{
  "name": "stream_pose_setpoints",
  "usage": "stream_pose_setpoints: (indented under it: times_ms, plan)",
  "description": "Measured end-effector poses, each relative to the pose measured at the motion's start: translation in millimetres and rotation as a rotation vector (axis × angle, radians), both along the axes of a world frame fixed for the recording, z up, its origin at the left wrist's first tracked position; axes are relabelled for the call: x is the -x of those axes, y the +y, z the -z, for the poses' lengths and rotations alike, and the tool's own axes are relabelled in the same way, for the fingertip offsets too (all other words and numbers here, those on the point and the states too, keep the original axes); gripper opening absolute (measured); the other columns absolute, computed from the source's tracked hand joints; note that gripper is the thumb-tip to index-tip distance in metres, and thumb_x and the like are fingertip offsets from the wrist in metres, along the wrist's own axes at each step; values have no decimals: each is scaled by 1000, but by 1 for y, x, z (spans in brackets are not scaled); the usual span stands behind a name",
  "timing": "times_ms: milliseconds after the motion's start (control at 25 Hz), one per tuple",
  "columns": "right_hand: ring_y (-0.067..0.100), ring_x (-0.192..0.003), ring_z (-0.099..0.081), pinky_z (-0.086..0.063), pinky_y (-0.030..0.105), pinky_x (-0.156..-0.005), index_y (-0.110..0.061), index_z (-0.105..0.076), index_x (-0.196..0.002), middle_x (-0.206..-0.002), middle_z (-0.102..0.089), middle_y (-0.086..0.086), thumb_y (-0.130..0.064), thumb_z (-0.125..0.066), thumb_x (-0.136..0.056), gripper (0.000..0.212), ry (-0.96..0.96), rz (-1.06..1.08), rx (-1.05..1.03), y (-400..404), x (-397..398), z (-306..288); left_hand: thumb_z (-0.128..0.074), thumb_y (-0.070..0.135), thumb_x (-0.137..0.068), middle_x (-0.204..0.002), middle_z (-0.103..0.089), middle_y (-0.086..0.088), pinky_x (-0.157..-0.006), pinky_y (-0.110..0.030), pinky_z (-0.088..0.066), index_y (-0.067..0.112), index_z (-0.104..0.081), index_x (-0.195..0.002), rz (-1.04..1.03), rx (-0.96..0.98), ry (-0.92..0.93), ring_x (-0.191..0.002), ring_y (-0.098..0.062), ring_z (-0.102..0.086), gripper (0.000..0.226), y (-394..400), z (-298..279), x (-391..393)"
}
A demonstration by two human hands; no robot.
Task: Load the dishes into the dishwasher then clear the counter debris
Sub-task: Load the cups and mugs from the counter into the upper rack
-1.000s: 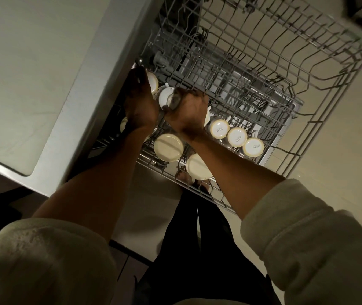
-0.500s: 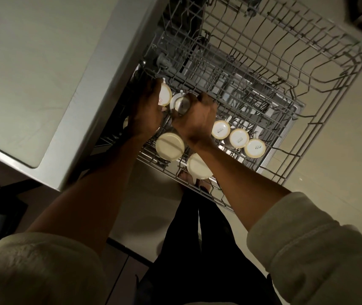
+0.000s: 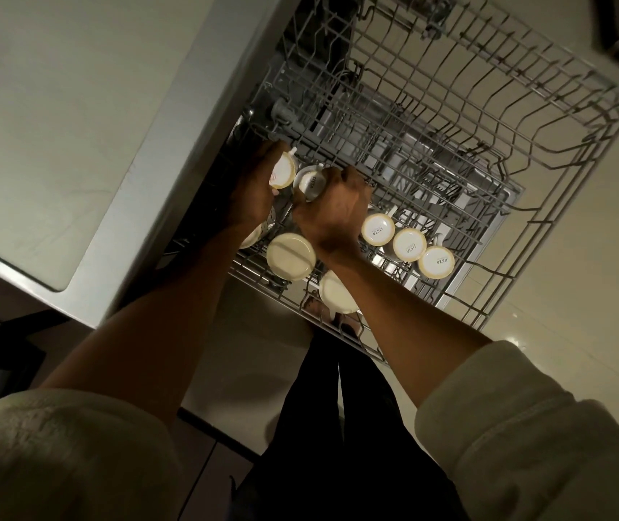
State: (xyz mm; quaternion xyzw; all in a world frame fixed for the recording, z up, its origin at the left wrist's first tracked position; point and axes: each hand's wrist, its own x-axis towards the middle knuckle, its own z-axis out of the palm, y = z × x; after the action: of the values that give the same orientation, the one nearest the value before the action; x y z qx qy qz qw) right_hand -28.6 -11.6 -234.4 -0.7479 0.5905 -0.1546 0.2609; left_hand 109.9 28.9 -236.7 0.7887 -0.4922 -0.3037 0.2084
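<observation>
The grey wire upper rack of the dishwasher is pulled out, seen from above. Several cream cups stand upside down along its near edge, three of them in a row at the right. My left hand grips an upturned cream cup at the rack's left corner. Right beside it, my right hand grips a second upturned cup whose base shows printed letters. Two larger cream bowls sit just below my hands.
A pale counter with a metal edge runs along the left, over the dishwasher opening. The rack's far and right sections hold no dishes. Pale floor lies to the right, and my dark-clothed legs stand below the rack.
Both hands moved slightly toward the rack's far left corner, and the two cups they hold shifted with them. The view dipped a little.
</observation>
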Motion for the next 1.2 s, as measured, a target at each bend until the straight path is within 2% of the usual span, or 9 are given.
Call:
stream_pose_setpoints:
  times_ms: [40,80,160,240,400,560,840,1000,1200]
  plan:
    - [25,-92,-61,-44,35,-82,-9,-70,-97,-94,-67,9,-54,-53,-78,52,4,4,4,0,-1,0,-53,8,-77,-143,-48,-17,-109,-45,-40,6,-52,-138,5,-10,4,-131,-34,-45,61,-1,2,-1]
    - [27,-91,-61,-45,36,-82,-8,-70,-96,-94,-67,10,-53,-55,-77,51,15,7,7,0,-3,0,-54,6,-77,-145,-47,-16,-111,-49,-38,7,-52,-138,3,-22,7,-133,-34,-44,61,-3,3,-2]
    - [28,-89,-62,-46,37,-81,-6,-70,-95,-93,-67,12,-49,-68,-76,47,63,16,7,0,-5,4,-59,-8,-78,-148,-45,-14,-114,-45,-34,9,-52,-139,-6,-55,-25,-136,-32,-41,63,-8,6,-4]
    - [26,-88,-63,-48,37,-82,-7,-71,-95,-93,-68,11,-50,-73,-73,49,102,26,-17,-2,-4,10,-61,-15,-77,-148,-46,-11,-114,-39,-34,11,-52,-139,13,-98,-41,-136,-31,-41,68,-13,7,-3]
    - [25,-88,-63,-49,35,-83,-8,-71,-95,-92,-69,9,-59,-73,-72,56,153,9,-18,-6,-4,17,-61,-9,-80,-146,-41,-13,-112,-38,-35,14,-54,-138,-14,-114,-7,-133,-30,-40,63,-19,4,0]
    - [28,-92,-62,-47,37,-84,-7,-70,-97,-95,-68,11,-59,-76,-70,59,157,15,-4,-6,-6,16,-66,-11,-78,-150,-33,-12,-115,-35,-32,14,-47,-145,-2,-153,-8,-138,-29,-35,74,-20,-5,2]
    - [28,-98,-59,-47,40,-89,-7,-69,-104,-101,-66,11,-55,-74,-74,57,101,-13,-17,-5,0,13,-79,-4,-70,-153,-34,-12,-114,-42,-35,12,-45,-146,-33,-166,-3,-140,-30,-33,84,-21,-10,7]
    - [28,-99,-58,-45,40,-89,-7,-67,-105,-102,-65,11,-55,-74,-73,58,102,-32,-21,-5,1,12,-77,-6,-71,-153,-37,-13,-114,-39,-34,11,-46,-145,-32,-145,-33,-141,-31,-34,82,-20,-10,11]
    - [28,-102,-56,-44,39,-90,-6,-67,-109,-105,-63,12,-47,-77,-75,54,95,-23,-11,-4,3,10,-71,-7,-74,-147,-47,-16,-112,-43,-38,6,-51,-140,-37,-44,-164,-136,-35,-43,70,-12,-5,13]
